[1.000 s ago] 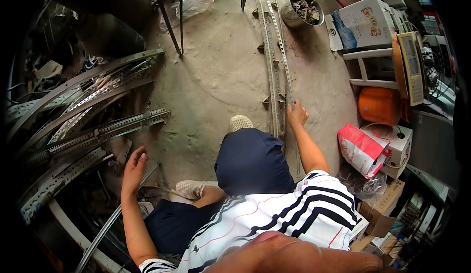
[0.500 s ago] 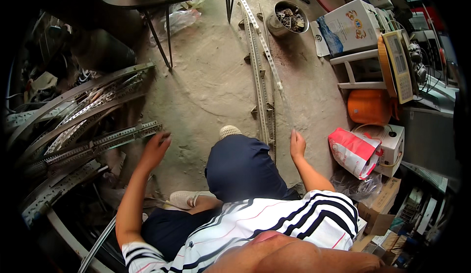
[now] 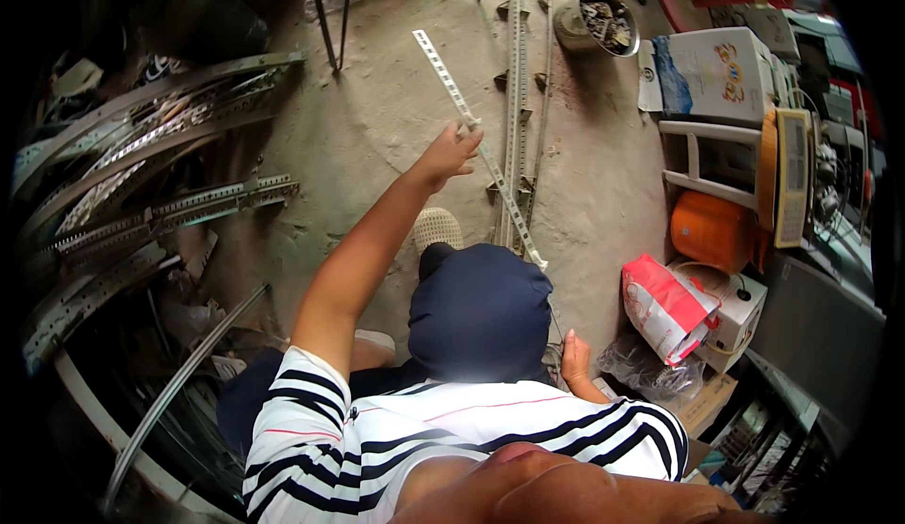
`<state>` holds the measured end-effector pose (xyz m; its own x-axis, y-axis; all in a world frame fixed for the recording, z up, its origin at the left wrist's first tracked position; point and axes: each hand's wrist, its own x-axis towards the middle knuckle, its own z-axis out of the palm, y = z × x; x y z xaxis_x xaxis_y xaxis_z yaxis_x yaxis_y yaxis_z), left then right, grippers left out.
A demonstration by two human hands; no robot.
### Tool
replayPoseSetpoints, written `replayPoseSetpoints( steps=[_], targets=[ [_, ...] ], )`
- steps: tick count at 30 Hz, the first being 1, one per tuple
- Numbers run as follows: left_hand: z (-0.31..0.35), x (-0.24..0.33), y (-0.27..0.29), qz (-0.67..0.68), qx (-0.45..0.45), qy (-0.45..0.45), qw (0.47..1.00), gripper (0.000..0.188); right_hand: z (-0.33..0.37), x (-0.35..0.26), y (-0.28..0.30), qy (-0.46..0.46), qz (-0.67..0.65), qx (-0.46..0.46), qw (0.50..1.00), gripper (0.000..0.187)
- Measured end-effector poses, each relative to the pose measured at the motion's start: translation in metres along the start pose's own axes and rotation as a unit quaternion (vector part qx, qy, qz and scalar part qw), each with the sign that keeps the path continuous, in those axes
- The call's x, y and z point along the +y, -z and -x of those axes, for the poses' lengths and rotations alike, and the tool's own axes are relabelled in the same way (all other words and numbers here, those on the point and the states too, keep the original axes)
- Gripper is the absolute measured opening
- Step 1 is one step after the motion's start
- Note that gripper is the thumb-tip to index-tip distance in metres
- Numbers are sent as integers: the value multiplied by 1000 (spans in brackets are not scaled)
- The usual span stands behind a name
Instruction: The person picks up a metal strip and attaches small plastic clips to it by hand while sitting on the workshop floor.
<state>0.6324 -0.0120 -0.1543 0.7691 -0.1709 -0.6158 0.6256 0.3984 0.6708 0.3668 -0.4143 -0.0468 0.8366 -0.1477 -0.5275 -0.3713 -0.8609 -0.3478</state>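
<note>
A long white slotted strip [image 3: 439, 73] slants from the upper middle down toward my right knee, across the rails on the floor. My left hand [image 3: 451, 156] reaches far forward and pinches the strip partway along, with its other fingers loosely bent. Low at the right, beside my knee, my right hand [image 3: 575, 362] is partly closed with its thumb up. A thin line runs from near the strip's near end toward its fingertips; what it holds is too small to make out. Long perforated metal rails [image 3: 516, 81] with brackets lie beyond the strip.
A metal bucket of small metal parts [image 3: 608, 26] stands past the rails. Piled perforated metal rails [image 3: 179, 205] fill the left. On the right are a white carton [image 3: 712, 76], a stool [image 3: 696, 152], an orange container [image 3: 709, 232] and a red-and-white bag [image 3: 660, 307]. Table legs [image 3: 332, 15] stand ahead.
My left hand has moved from beside the left pile forward onto the strip. The strip's far end has swung left and nearer. My right hand has drawn back toward my body.
</note>
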Motion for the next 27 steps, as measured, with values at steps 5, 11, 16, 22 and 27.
replayPoseSetpoints(
  steps=[5,11,16,22,27],
  targets=[
    [20,3,10,99,-28,-45,994,54,-47,10,-21,66,63,-24,996,59],
    [59,-14,8,120,10,-74,990,52,-123,28,-16,31,55,-67,996,64],
    [92,-12,25,129,69,-117,982,52,-167,-6,-21,69,127,-43,989,41],
    [114,9,50,93,147,-161,972,52,-227,-212,-35,336,-80,-28,938,23],
    [128,25,55,117,148,-175,966,47,-217,-401,-32,490,-90,-182,848,22]
  ],
)
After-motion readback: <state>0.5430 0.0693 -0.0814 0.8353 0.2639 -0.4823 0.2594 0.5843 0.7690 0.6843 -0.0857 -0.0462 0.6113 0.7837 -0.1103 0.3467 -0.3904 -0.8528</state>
